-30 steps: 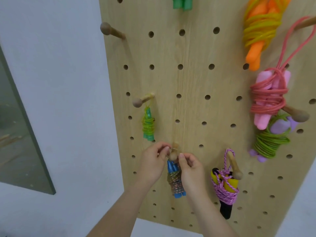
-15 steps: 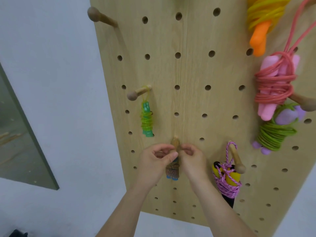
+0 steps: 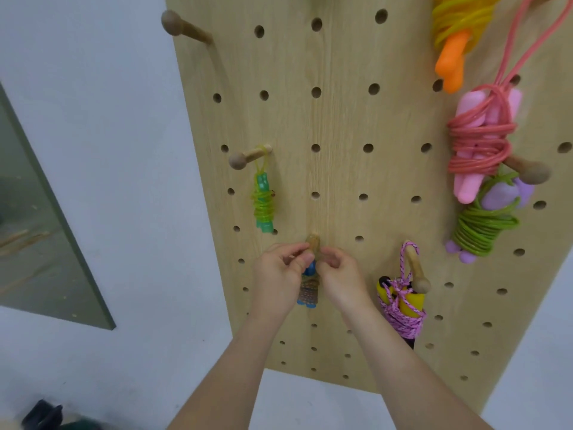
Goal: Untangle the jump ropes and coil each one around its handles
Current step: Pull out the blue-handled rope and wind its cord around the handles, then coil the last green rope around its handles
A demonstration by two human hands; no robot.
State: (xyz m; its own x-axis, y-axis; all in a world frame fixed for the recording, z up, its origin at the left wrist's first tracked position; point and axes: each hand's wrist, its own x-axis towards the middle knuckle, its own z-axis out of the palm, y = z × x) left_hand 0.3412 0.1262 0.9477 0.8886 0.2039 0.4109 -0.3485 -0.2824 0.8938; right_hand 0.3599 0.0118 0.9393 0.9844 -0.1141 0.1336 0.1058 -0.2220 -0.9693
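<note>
Fingers [image 3: 297, 254] of left hand [image 3: 276, 279] and right hand [image 3: 341, 279] curl tight, pinching the blue rope [image 3: 308, 294] at its peg [image 3: 313, 242] near the pegboard's [image 3: 341, 119] bottom edge. We judge it light, limp, slippery; grip the loop, not the coils.

Two bare forearms rise from the near edge and converge at mid-scene. The left hand [image 3: 276, 279] has its thumb and forefinger pinched together, with the other fingers curled. Just beside it, the right hand [image 3: 341, 279] curls its fingers toward the left. Whether either holds anything is unclear.
</note>
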